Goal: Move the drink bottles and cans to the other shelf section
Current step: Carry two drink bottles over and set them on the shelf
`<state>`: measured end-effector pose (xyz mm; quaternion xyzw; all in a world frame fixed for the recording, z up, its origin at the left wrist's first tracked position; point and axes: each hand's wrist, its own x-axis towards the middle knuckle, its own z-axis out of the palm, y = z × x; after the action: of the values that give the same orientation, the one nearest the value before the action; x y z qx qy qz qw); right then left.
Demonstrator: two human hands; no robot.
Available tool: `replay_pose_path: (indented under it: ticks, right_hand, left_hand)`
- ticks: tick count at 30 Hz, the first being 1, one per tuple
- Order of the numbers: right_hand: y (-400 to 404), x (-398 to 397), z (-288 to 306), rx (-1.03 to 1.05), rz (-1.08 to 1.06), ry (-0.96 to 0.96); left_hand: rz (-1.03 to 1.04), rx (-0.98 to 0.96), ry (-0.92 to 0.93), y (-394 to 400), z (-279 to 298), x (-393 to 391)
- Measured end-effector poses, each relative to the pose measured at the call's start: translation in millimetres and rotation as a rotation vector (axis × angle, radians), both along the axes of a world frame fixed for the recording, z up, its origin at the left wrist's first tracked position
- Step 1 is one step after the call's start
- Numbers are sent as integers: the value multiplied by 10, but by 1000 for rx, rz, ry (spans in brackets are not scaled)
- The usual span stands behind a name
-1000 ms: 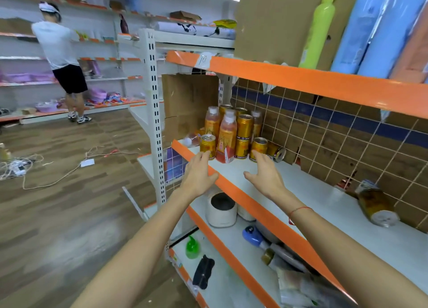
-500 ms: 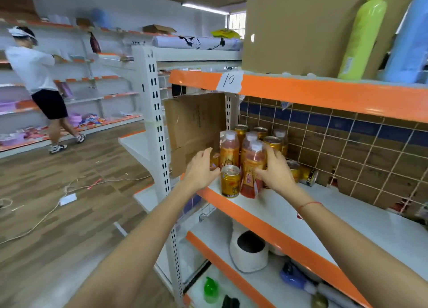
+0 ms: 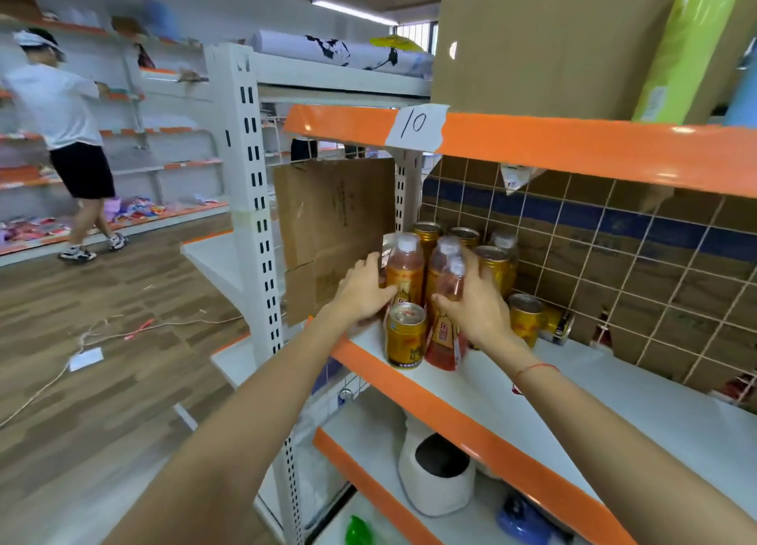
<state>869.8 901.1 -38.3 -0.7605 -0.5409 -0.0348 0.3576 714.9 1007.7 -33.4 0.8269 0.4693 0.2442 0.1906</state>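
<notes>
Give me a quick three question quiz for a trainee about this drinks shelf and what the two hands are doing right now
1. True or false: the front can stands upright near the shelf's orange edge.
2. Multiple choice: what is the right hand gripping? A) a bottle B) the cardboard sheet C) the tipped-over can
3. Fill in: the paper label on the upper shelf edge reads ____.

Key
1. True.
2. A; its fingers curl round the front bottle, while the left hand is at another bottle.
3. 10
</notes>
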Motion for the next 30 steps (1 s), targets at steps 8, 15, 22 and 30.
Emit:
replay_pose_path:
  ticks: [8, 15, 22, 30]
  right_hand:
    - [49, 2, -562, 180, -87, 66]
    - [150, 0, -521, 165, -190, -7]
    - [173, -6, -469, 127, -231, -28]
    - [155, -32, -415, 87, -246, 14]
  left_hand:
    - [-59, -79, -249, 277, -448, 273]
    - [-120, -1, -363, 366, -357, 355]
    - [-14, 54, -281, 352, -327, 576]
    - [49, -11, -264, 357, -307, 590]
